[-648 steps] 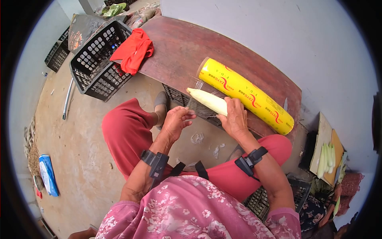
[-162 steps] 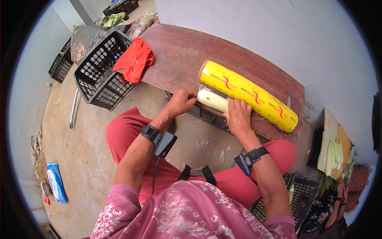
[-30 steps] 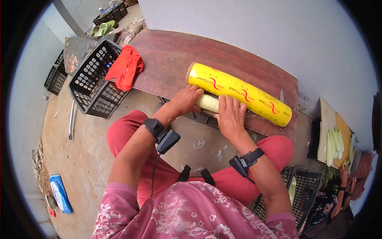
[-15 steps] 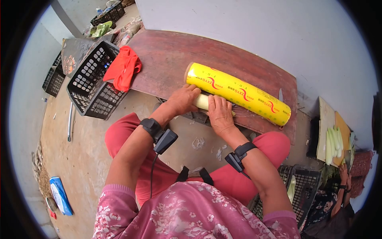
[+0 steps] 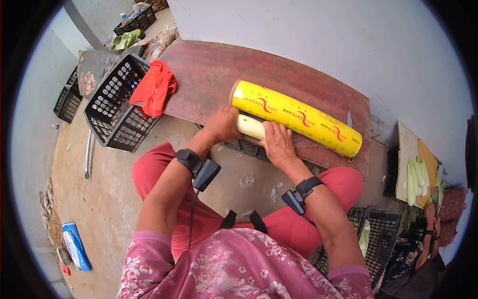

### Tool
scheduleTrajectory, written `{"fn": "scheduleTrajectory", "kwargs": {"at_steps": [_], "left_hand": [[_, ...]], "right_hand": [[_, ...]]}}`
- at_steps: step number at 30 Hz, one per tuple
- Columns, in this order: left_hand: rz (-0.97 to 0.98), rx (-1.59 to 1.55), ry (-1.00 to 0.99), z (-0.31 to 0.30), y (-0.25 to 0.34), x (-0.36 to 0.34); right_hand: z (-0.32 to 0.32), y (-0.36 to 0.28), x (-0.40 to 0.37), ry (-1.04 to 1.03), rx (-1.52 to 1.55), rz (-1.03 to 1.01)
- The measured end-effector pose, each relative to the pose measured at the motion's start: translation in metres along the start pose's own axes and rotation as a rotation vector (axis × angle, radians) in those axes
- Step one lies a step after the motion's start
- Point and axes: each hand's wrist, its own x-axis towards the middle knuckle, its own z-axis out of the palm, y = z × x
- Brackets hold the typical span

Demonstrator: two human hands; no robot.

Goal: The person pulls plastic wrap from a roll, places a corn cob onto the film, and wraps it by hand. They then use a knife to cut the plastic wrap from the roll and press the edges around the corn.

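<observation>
Red cloth (image 5: 155,88) over black crate (image 5: 124,130), grey pole (image 5: 88,159) and blue-and-white packet (image 5: 76,246) on floor (image 5: 109,199)

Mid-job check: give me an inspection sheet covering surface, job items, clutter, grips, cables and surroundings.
Surface: red-brown table, scuffed.
Job items: pale vegetable at the near edge, beside a yellow roll.
Clutter: red cloth by the black crate; blade-like object near the table's right end; floor scraps.
Grips: left grip at the vegetable's left end, fingertips hidden; right grip over its right part.
Cables: black cable from the left wrist device towards the lap.
Surroundings: co-worker's hand at far right.
</observation>
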Motion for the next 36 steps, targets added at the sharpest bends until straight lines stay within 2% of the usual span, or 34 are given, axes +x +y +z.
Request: {"fn": "scheduleTrajectory", "kwargs": {"at_steps": [3,4,7,10,13,14,22,26,31,36], "left_hand": [[-0.158,0.117,-0.076,-0.019,-0.014,-0.005],[-0.229,0.244,-0.115,-0.026,-0.014,-0.009],[-0.171,0.301,0.03,-0.034,-0.011,-0.015],[0.271,0.047,0.257,-0.029,0.014,-0.013],[0.364,0.01,0.135,-0.007,0.029,-0.015],[0.398,0.034,0.198,0.0,0.029,-0.015],[0.32,0.107,0.135,0.006,0.027,-0.009],[0.35,0.142,0.113,0.005,0.026,-0.005],[0.33,0.166,0.013,0.005,0.025,0.002],[0.309,0.163,-0.055,0.003,0.023,0.01]], "right_hand": [[-0.001,-0.001,0.001,-0.008,0.002,0.003],[-0.002,-0.001,0.001,-0.012,0.004,0.006],[-0.003,-0.001,0.002,-0.002,0.008,0.003],[-0.001,-0.001,0.002,-0.004,0.011,0.017],[-0.004,-0.004,0.003,-0.032,0.014,0.039],[-0.005,-0.004,0.003,-0.025,0.025,0.033],[-0.009,-0.004,0.004,-0.047,0.041,0.043],[-0.009,-0.003,0.004,-0.04,0.052,0.035],[-0.013,-0.008,0.002,0.023,0.019,0.045],[-0.019,-0.008,0.007,0.002,-0.023,0.057]]}}
